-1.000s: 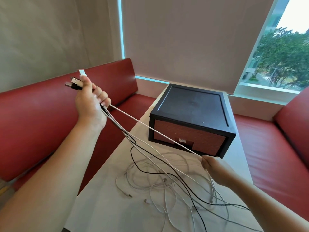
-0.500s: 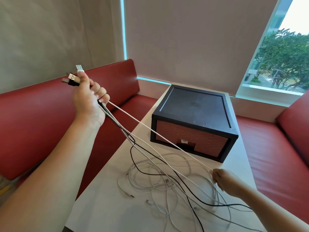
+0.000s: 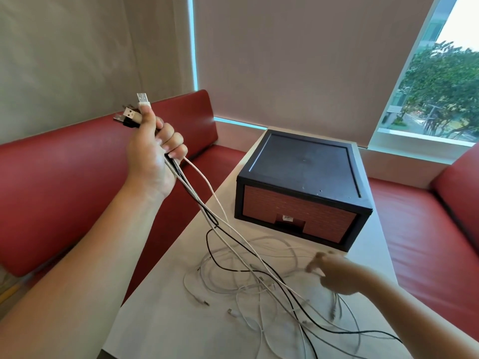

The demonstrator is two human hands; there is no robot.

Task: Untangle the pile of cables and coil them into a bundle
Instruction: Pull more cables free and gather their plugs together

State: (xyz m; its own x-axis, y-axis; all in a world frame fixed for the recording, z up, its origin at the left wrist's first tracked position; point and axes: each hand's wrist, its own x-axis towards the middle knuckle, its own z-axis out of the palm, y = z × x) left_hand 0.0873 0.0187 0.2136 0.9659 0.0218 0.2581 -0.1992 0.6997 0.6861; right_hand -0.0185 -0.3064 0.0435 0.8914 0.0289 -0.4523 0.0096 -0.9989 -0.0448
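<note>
My left hand (image 3: 153, 156) is raised over the table's left edge and grips a bunch of cable ends. Their USB plugs (image 3: 132, 112) stick out above my thumb. Black and white cables (image 3: 207, 211) hang slack from that fist down into a loose tangle of mostly white cables (image 3: 259, 286) on the white table (image 3: 168, 320). My right hand (image 3: 334, 274) is low over the right side of the tangle. It is blurred by motion, so I cannot tell whether its fingers hold a cable.
A black box with a brick-patterned drawer front (image 3: 303, 172) stands on the far half of the table, just behind the cables. Red benches run along the left (image 3: 64, 177) and right (image 3: 414, 229). Cable ends trail to the table's near edge.
The white cable that was stretched tight between my hands now hangs slack. My right hand has moved down and left over the pile. My left hand has tilted more upright.
</note>
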